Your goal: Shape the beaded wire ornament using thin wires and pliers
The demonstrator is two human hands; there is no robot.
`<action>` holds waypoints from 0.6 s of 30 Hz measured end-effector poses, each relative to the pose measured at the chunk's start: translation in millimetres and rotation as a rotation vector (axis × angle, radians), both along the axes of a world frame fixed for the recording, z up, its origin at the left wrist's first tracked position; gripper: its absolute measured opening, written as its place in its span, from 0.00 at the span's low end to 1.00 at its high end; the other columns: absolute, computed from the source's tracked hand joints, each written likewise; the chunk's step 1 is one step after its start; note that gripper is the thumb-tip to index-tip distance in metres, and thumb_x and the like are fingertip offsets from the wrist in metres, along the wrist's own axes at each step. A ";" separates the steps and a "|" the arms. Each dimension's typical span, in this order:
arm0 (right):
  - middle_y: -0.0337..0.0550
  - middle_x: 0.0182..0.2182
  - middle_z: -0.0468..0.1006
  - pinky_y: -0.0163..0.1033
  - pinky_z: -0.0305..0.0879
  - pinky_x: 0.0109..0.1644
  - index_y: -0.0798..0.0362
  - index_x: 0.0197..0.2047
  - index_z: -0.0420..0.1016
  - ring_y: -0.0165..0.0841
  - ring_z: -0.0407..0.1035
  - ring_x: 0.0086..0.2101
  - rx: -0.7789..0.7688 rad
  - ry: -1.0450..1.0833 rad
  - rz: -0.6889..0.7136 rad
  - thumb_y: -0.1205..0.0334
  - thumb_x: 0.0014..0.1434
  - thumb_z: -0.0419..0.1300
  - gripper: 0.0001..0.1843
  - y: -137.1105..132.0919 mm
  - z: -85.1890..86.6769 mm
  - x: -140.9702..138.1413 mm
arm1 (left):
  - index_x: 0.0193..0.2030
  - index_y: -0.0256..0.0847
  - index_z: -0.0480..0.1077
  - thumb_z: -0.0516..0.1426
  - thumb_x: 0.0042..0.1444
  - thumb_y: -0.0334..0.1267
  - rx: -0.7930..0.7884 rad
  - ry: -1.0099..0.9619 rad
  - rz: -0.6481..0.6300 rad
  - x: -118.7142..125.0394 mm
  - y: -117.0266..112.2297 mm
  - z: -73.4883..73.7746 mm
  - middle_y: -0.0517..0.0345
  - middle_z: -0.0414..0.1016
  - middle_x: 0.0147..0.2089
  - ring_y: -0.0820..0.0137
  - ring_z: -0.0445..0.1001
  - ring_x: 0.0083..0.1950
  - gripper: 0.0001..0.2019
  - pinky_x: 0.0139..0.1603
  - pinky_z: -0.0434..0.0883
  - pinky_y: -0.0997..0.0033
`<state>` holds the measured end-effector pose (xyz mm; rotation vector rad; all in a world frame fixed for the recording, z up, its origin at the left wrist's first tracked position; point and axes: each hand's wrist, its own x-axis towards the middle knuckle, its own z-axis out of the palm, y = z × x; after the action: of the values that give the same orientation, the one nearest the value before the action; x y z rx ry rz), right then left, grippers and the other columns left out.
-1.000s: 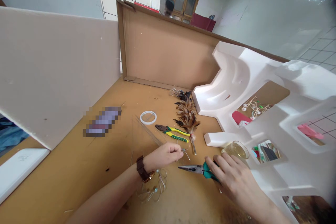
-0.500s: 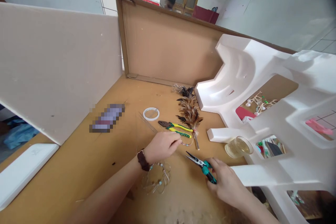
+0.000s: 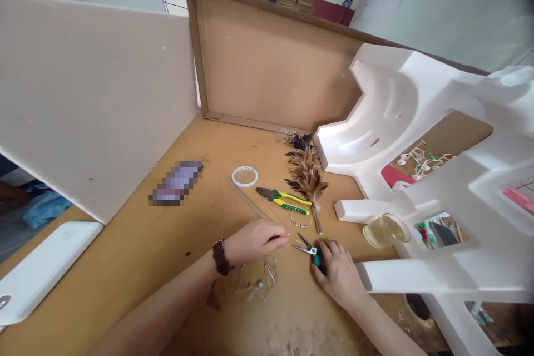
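Observation:
My left hand (image 3: 252, 241) is closed in a pinch on a thin wire whose end sticks out to the right. A coil of beaded wire (image 3: 255, 280) lies on the wooden table (image 3: 125, 267) just below that wrist. My right hand (image 3: 337, 272) grips green-handled needle-nose pliers (image 3: 311, 250), their open jaws pointing left at the wire end. Just beyond my hands lie yellow-and-green pliers (image 3: 284, 201), a small beaded ring (image 3: 301, 223) and a brown feather bundle (image 3: 306, 173).
A white tape roll (image 3: 244, 176) and a bundle of thin sticks (image 3: 248, 203) lie mid-table. A glass cup of yellowish liquid (image 3: 386, 230) stands by a big white foam moulding (image 3: 438, 178) on the right. A cardboard panel (image 3: 271, 61) and a white foam board (image 3: 83, 94) wall the back and left.
My right hand has lifted the green pliers off the table and brought them left, up to the wire end in my left hand. The view has shifted slightly.

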<state>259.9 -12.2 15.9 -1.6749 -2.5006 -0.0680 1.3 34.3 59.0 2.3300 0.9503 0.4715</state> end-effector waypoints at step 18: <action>0.40 0.27 0.77 0.35 0.61 0.34 0.51 0.30 0.78 0.31 0.67 0.29 -0.459 0.752 0.179 0.61 0.56 0.54 0.11 32.6 34.4 -73.8 | 0.31 0.40 0.66 0.46 0.60 0.41 0.096 0.067 -0.006 -7.2 -0.6 -22.2 0.59 0.68 0.31 0.71 0.66 0.35 0.13 0.34 0.59 0.74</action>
<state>186.1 20.4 50.4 -1.2352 -2.1240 1.0155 -5.9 33.7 36.8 2.4482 0.9709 0.4475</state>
